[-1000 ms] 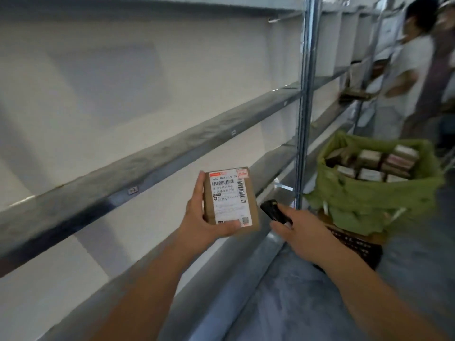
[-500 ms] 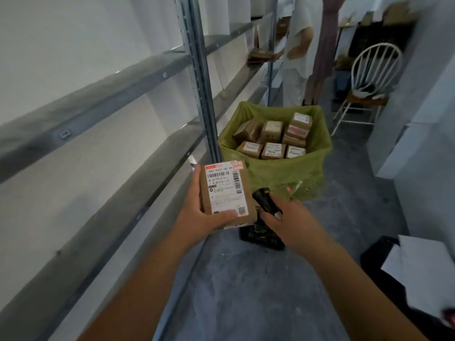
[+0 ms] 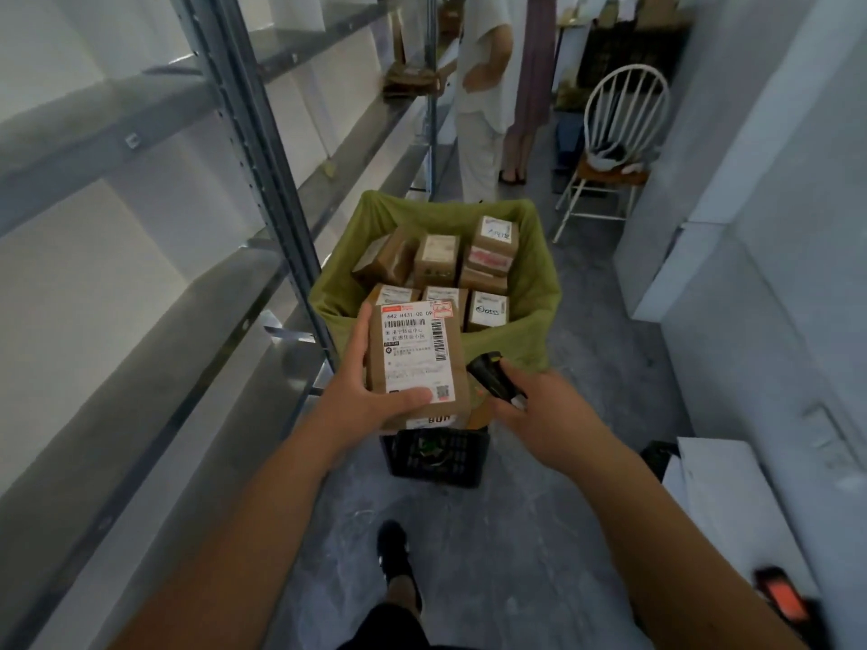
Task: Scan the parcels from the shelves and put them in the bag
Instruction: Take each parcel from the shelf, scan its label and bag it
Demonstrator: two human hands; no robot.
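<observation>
Parcels (image 3: 438,260) fill green bag (image 3: 539,283); left hand (image 3: 375,396) grips labelled parcel (image 3: 417,363), right hand (image 3: 539,415) grips scanner (image 3: 492,375).

Wearer's body, seen from the head.
Bare sleeveless forearms (image 3: 262,499); dark shorts (image 3: 389,626); black shoe (image 3: 394,548) below both hands.

I see open room above the green bag (image 3: 535,279); stacked parcels (image 3: 438,260) fill its interior. The shelf upright (image 3: 262,180) bounds the left; a black crate (image 3: 436,457) stands below.
</observation>
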